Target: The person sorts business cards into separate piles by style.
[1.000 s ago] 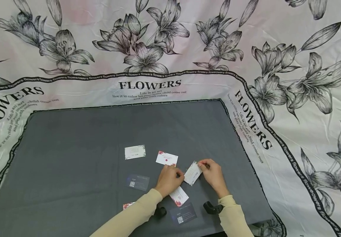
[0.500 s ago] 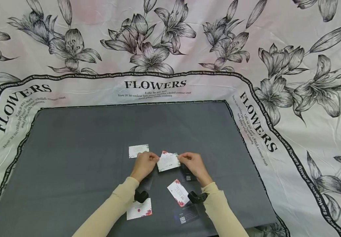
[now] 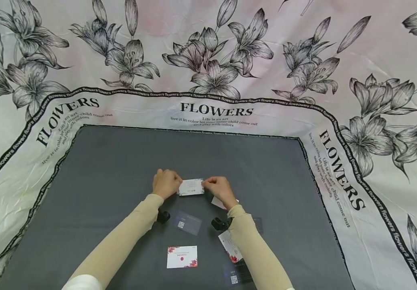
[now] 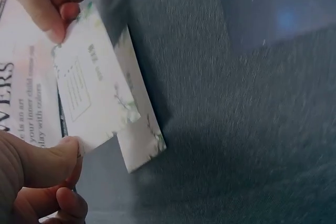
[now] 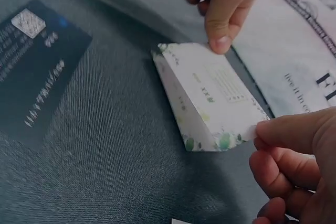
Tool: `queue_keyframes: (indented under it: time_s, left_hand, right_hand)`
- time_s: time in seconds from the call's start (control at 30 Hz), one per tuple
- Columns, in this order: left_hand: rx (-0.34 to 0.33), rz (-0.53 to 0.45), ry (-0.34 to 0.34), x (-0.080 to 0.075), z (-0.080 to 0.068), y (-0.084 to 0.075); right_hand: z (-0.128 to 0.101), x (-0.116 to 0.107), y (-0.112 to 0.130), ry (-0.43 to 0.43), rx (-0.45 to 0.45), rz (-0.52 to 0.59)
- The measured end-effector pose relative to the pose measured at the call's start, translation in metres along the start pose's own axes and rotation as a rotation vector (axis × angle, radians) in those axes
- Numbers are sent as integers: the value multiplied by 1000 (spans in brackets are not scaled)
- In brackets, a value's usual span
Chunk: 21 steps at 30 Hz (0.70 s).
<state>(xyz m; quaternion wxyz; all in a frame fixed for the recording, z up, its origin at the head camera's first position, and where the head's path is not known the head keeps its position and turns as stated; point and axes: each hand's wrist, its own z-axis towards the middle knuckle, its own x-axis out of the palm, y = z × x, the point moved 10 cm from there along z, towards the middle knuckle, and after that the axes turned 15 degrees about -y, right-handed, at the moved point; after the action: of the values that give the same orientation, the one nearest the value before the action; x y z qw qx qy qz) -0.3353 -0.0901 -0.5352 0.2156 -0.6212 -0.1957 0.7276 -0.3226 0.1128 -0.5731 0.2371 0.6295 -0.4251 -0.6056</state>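
Observation:
Both hands hold one white leaf-printed card (image 3: 191,187) by its short ends, low over the grey mat (image 3: 103,169). My left hand (image 3: 172,186) pinches its left end, with the thumb (image 4: 47,156) on the card (image 4: 89,93). My right hand (image 3: 208,186) pinches the other end between thumb and fingers (image 5: 294,129). The card (image 5: 215,87) is tilted over a second leaf-printed card (image 5: 176,103) that lies flat on the mat, also in the left wrist view (image 4: 139,135), and their edges almost line up.
More cards lie on the mat nearer me: a dark card (image 3: 188,222), a red-flowered white card (image 3: 181,256), another red-flowered one (image 3: 230,246) partly under my right forearm, and a dark card (image 3: 234,276). Flower-printed white cloth (image 3: 215,60) surrounds the mat.
Both hands have carried the held card from the right side of the mat leftward and away from me, to just over the leaf-printed card. The head view has shifted too.

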Motion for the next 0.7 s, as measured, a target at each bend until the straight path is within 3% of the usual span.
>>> queue_keyframes:
  time_s: [0.23, 0.7]
  left_hand:
    - [-7, 48, 0, 10, 11, 7]
    - [25, 45, -40, 21, 11, 20]
  right_hand:
    - [9, 11, -5, 22, 13, -48]
    - [10, 21, 1, -10, -45, -227]
